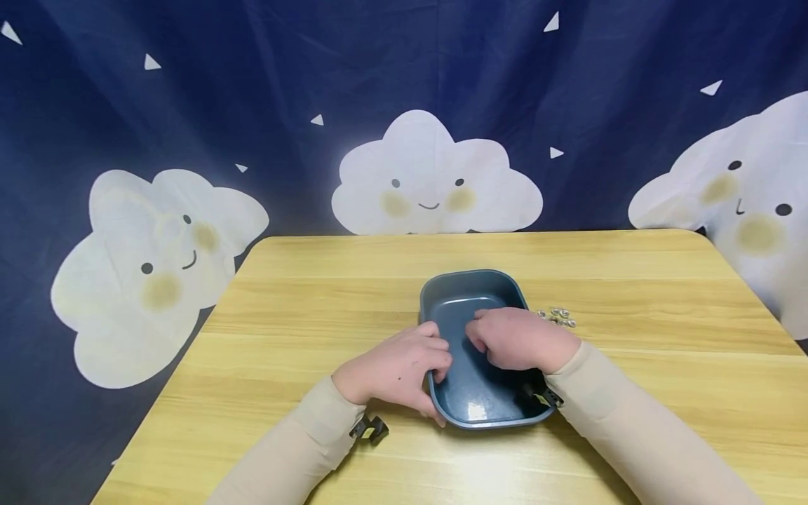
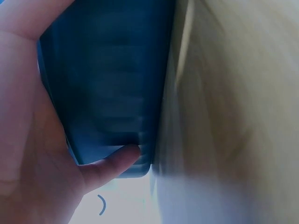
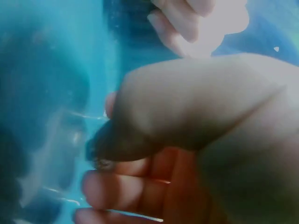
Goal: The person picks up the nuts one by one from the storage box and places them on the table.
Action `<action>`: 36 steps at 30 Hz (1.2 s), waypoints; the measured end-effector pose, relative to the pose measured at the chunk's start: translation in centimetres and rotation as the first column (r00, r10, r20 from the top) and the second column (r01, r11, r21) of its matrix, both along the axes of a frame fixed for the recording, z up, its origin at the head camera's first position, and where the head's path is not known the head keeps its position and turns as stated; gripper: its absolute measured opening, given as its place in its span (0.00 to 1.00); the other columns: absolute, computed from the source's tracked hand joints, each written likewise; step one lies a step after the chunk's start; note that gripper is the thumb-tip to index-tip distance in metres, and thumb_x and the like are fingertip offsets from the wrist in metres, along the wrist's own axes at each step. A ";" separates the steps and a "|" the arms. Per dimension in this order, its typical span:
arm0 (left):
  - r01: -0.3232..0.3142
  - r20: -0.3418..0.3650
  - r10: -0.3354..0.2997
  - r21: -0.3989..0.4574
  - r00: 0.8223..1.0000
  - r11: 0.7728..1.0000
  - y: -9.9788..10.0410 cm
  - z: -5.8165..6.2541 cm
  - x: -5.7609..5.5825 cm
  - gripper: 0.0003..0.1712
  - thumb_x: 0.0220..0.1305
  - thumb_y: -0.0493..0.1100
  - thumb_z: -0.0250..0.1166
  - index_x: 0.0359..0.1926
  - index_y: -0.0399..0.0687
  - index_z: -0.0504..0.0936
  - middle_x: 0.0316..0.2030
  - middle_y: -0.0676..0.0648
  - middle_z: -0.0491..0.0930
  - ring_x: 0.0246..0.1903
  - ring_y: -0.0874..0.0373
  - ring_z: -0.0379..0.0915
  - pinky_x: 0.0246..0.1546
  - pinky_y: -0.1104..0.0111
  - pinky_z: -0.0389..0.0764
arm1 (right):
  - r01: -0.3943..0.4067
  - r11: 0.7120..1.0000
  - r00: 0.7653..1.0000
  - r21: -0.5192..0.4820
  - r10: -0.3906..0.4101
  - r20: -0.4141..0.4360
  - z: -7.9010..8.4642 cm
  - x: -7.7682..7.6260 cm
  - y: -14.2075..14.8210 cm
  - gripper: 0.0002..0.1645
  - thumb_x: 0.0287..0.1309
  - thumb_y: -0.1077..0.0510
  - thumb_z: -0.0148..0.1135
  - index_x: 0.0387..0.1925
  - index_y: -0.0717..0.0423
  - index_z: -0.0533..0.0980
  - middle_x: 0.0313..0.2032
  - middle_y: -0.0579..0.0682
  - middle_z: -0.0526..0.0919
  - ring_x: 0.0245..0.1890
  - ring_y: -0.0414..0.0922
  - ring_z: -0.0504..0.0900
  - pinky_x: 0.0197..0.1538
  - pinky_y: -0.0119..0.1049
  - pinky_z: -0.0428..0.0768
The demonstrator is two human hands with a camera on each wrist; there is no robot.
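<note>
A dark blue-grey plastic basin [image 1: 456,315] with rounded corners stands on the table. Gripping its left wall is my left hand [image 1: 404,368], fingers hooked over the rim; in the left wrist view the thumb lies along the outer wall [image 2: 107,84]. My right hand [image 1: 520,340] reaches over the right rim into the basin, fingers bent downward. In the right wrist view its thumb and index finger pinch a small shiny metal piece [image 3: 103,164], mostly hidden and blurred, so its exact kind is unclear.
Several small silvery metal pieces [image 1: 560,313], looking like nuts, lie on the table just right of the basin, partly behind the right hand. The wooden table [image 1: 303,308] reaches back to a dark blue curtain [image 1: 284,63] with cloud prints.
</note>
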State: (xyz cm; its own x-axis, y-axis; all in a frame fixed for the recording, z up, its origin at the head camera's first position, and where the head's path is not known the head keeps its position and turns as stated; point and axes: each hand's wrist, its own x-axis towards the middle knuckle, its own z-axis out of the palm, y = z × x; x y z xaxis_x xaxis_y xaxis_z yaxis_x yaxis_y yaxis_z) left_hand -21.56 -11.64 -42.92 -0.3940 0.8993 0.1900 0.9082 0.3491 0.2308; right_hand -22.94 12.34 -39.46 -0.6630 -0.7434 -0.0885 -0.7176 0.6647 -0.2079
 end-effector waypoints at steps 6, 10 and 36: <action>-0.001 -0.004 0.001 0.002 1.000 1.000 0.0 -0.1 0.0 0.34 0.36 0.76 0.77 0.25 0.60 0.71 0.27 0.64 0.66 0.34 0.62 0.55 0.35 0.74 0.59 | -0.036 0.995 0.997 -0.097 0.029 -0.065 1.3 0.3 0.6 0.22 0.48 0.74 0.59 0.20 0.44 0.65 0.24 0.39 0.63 0.25 0.38 0.63 0.27 0.31 0.66; -0.005 -0.006 0.005 -0.003 1.000 1.000 0.0 -0.2 0.0 0.34 0.36 0.76 0.77 0.25 0.60 0.72 0.27 0.64 0.66 0.35 0.62 0.55 0.36 0.73 0.59 | -0.046 0.989 0.995 -0.141 0.033 -0.098 2.5 0.7 1.1 0.22 0.50 0.74 0.58 0.21 0.43 0.65 0.25 0.38 0.63 0.24 0.37 0.63 0.26 0.30 0.66; -0.016 0.028 0.017 -0.007 0.999 1.000 -0.2 -0.1 -0.1 0.34 0.35 0.75 0.78 0.25 0.61 0.70 0.27 0.64 0.66 0.35 0.62 0.55 0.38 0.73 0.59 | 0.083 0.982 0.987 -0.171 -0.104 -0.119 4.0 -1.7 5.2 0.17 0.51 0.74 0.58 0.27 0.46 0.73 0.29 0.41 0.69 0.27 0.40 0.69 0.34 0.38 0.71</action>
State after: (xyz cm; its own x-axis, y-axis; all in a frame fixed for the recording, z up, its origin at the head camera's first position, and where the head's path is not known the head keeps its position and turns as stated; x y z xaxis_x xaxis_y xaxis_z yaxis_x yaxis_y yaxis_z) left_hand -21.68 -11.81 -43.02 -0.4139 0.8939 0.1724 0.8955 0.3657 0.2536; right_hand -24.69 17.58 -35.51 -0.7281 -0.6749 0.1196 -0.6815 0.6943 -0.2314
